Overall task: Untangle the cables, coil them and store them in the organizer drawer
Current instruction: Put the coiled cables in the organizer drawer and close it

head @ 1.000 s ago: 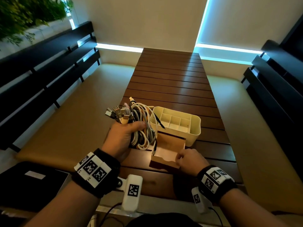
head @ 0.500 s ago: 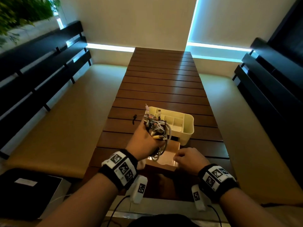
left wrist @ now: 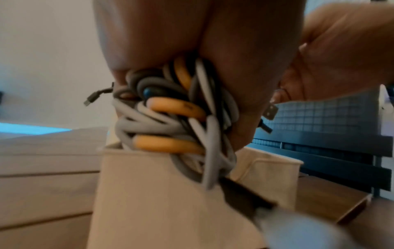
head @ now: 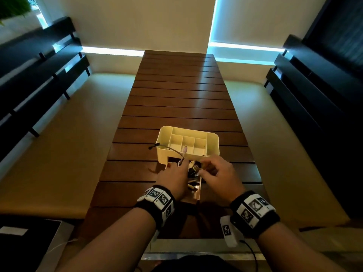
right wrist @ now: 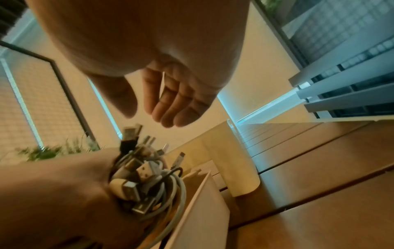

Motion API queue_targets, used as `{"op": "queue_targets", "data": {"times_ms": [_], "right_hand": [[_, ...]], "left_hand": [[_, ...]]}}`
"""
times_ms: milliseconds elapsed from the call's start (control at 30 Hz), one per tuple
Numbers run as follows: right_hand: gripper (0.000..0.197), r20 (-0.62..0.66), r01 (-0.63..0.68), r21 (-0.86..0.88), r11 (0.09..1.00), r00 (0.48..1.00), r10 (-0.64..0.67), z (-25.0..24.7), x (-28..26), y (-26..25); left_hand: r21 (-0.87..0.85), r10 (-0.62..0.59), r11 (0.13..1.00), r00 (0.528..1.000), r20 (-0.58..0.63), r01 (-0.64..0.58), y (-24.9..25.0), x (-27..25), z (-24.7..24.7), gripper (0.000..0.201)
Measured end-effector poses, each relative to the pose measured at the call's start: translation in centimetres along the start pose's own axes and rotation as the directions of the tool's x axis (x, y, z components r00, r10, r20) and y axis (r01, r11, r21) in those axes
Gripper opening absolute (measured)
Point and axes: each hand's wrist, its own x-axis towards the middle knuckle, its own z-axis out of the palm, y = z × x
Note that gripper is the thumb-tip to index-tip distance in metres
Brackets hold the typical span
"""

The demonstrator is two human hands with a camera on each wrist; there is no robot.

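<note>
Mostly hidden drawer (head: 193,194), blurred cable bundle (left wrist: 170,118)

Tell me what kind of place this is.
Probably a lounge or café-style seating nook: a long slatted wooden table runs between two cushioned benches with dark slatted backrests, and a potted plant stands at the far left.

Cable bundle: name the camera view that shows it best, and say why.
The left wrist view: the cable bundle fills the frame, grey, orange and dark loops gripped in the left hand above the drawer. The right wrist view shows mainly its plug ends. The head view hides most of it behind both hands.
</note>
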Motion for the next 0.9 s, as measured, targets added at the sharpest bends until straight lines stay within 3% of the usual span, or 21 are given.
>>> {"op": "queue_targets", "data": {"times_ms": [67,133,267,400,667,767,900], "right_hand": [[0.026,0.095,-0.016,-0.048,0.999,0.995,0.020,0.3,-0.2,0.1],[0.027,0.101,-0.035,-0.118,0.992,0.994,0.047,0.5,-0.1,0.4],[0.034,0.140,0.076,-0.283,0.956,0.989,-0.037,1.2,0.2,0.9],[0.058,0.242,0.172,-0.405,0.898,0.967,-0.076,2.5,0.2,1.8],[0.062,0.367,0.136,-0.433,0.891,0.929,0.037,2.9,0.3,3.7],[0.059,0.393,0.203,-0.538,0.818,0.919,0.030,2.9,0.6,3.2],[0.053,0.402,0.228,-0.650,0.725,0.913,0.073,2.9,0.8,2.5]], "left_hand": [[0.064,0.012,0.998,1.000,0.026,-0.014,0.4,0.5,0.3,0.076],[0.119,0.018,0.993,0.999,0.037,-0.022,0.8,0.8,0.5,0.071],[0.161,0.026,0.986,0.998,0.058,-0.035,0.9,1.5,1.0,0.099],[0.124,0.043,0.991,0.995,0.090,-0.054,0.9,1.7,0.5,0.105],[0.092,-0.022,0.996,0.978,0.209,0.003,0.7,2.0,-0.4,0.117],[0.131,-0.007,0.991,0.975,0.223,-0.023,0.5,2.3,-0.3,0.118],[0.257,0.058,0.962,0.988,0.140,-0.093,0.6,2.5,0.2,0.113]]}}
